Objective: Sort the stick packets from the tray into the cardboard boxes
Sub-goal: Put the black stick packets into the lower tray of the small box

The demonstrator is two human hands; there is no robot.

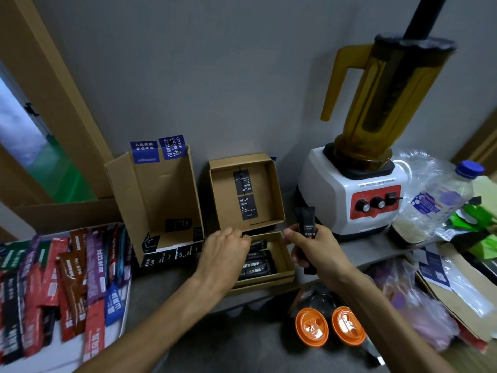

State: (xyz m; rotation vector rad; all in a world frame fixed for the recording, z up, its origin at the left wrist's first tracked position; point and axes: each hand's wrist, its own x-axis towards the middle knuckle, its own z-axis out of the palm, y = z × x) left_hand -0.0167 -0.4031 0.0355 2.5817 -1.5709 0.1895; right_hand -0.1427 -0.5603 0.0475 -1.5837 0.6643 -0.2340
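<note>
Head view: my right hand [312, 246] grips 1 black stick packet [306, 224] upright, just right of the low cardboard box [285, 275] by the counter's front edge, probably to lay it with the black packets [258, 265] inside. My left hand [228, 249] curls over them, perhaps tidying; I cannot tell if it pinches any. The held packet is slim, dark and white-printed. Coloured packets [67, 278] fill the tray [122, 313] at the left edge.
</note>
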